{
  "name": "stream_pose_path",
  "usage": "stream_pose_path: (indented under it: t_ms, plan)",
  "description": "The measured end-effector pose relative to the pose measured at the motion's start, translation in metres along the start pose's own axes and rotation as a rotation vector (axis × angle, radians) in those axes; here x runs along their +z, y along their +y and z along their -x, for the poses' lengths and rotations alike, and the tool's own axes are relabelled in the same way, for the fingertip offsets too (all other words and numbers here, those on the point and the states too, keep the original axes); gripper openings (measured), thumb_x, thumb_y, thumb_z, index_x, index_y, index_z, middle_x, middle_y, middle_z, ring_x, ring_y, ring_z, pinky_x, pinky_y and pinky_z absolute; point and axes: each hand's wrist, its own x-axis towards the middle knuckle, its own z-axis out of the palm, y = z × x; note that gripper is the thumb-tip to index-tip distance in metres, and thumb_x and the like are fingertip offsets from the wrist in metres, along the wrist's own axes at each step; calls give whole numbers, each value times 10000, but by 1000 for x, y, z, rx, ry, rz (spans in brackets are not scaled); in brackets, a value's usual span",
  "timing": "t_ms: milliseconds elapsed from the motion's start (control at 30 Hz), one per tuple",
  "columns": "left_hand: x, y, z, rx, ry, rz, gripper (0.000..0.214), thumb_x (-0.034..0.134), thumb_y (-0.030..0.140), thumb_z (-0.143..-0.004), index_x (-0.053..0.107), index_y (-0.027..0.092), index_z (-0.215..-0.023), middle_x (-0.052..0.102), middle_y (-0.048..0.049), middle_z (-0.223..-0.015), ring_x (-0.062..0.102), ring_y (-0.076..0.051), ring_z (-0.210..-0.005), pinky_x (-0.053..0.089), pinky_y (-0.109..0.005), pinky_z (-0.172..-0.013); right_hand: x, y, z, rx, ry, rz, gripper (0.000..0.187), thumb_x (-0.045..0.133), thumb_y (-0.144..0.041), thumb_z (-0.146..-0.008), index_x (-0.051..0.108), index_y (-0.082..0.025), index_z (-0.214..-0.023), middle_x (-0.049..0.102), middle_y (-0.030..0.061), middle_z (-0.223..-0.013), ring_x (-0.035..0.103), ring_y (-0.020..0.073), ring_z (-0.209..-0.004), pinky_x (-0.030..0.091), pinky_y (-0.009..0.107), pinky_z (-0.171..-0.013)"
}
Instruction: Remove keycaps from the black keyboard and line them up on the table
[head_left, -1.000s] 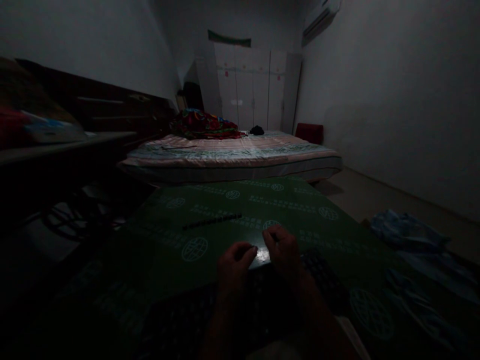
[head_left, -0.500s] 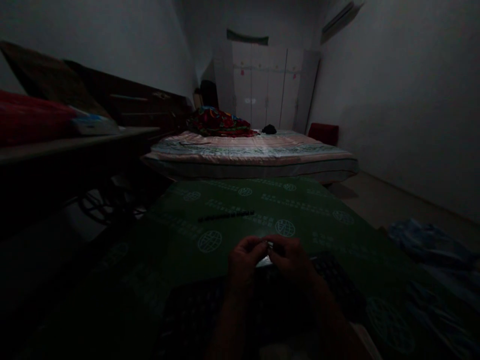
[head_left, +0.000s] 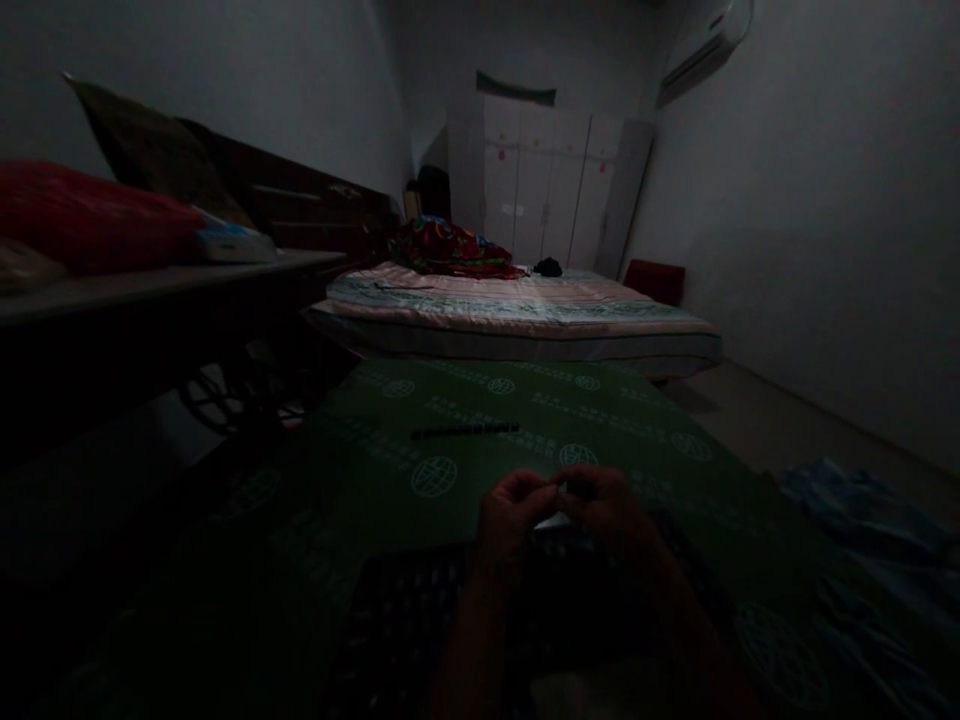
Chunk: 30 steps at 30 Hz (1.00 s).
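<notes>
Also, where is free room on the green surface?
The green surface looks bare beyond the dark strip, up to the far edge, and between that strip and the keyboard-like object. It is crowded around that object, where the left hand and right hand are.

Includes one left hand [head_left: 511, 515], one right hand [head_left: 606, 505], one dark segmented strip [head_left: 465, 431], one keyboard-like object [head_left: 405, 600], one green table [head_left: 375, 510], one bed [head_left: 525, 318], one air conditioner [head_left: 709, 48].
</notes>
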Motion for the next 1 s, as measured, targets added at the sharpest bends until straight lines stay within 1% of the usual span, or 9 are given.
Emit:
stream_pose_path:
  t_ms: [100, 267, 367, 433, 500, 600, 700, 833, 1000]
  plan:
    - [3, 4, 0, -30, 6, 79, 255, 725, 292, -570, 575, 137, -705, 621, 8, -632, 599, -124, -588, 476, -260, -610, -1, -6, -7, 32, 64, -44, 180, 621, -275, -631, 637, -147, -757, 479, -62, -458, 421, 62, -400, 334, 171, -403]
    - [7, 10, 3, -30, -16, 80, 256, 690, 349, -607, 574, 137, -690, 619, -11, -601, 596, -142, -591, 480, -271, -588, -2, -7, -30, 67, 379, -168, 281, 628, -336, -616, 591, -121, -794, 456, -70, -390, 369, 59, -339, 288, 169, -347]
    - [9, 11, 8, -40, -109, 65, 242, 678, 348, -625, 569, 133, -649, 595, 0, -565, 570, -123, -534, 474, -266, -576, -4, 1, -47, 90, 504, -179, 333, 591, -376, -645, 567, -117, -853, 448, -73, -397, 355, 63, -324, 274, 173, -325]
    - [10, 12, 11, -59, -170, 55, 231, 675, 337, -633, 572, 130, -640, 590, -2, -560, 561, -119, -520, 468, -264, -568, -6, 8, -58, 115, 441, -28, 333, 562, -377, -666, 577, -112, -868, 460, -64, -411, 380, 69, -336, 284, 173, -329]
    - [10, 13, 13, -62, -205, 49, 210, 667, 317, -647, 578, 127, -648, 595, -9, -570, 565, -123, -531, 464, -259, -567, -9, 16, -69, 129, 322, 122, 293, 564, -345, -661, 605, -117, -841, 480, -54, -424, 418, 75, -354, 299, 172, -343]
    - [5, 17, 12, 2, -192, 85, 171, 640, 283, -680, 577, 127, -646, 593, -5, -568, 559, -113, -531, 459, -247, -570, -13, 31, -84, 135, 206, 212, 187, 601, -257, -615, 641, -132, -748, 498, -50, -420, 456, 77, -364, 318, 171, -366]
    - [-2, 22, 8, 54, -79, 165, 148, 637, 264, -676, 572, 135, -647, 587, 8, -556, 558, -111, -531, 463, -248, -570, -14, 50, -98, 164, 121, 286, 122, 595, -192, -617, 656, -137, -707, 495, -52, -399, 458, 73, -356, 326, 168, -378]
    - [-9, 24, 2, 16, 93, 288, 177, 680, 267, -612, 554, 149, -652, 580, 32, -540, 560, -101, -527, 470, -246, -576, -9, 75, -121, 199, 44, 376, 128, 582, -161, -642, 672, -134, -729, 561, -27, -473, 469, 67, -384, 331, 164, -396]
    - [-13, 13, -4, -84, 289, 126, 197, 682, 273, -579, 553, 143, -651, 589, 25, -521, 571, -107, -505, 473, -258, -574, 6, 93, -154, 191, -18, 492, 160, 618, -148, -623, 691, -163, -765, 649, 4, -672, 545, 87, -581, 354, 151, -487]
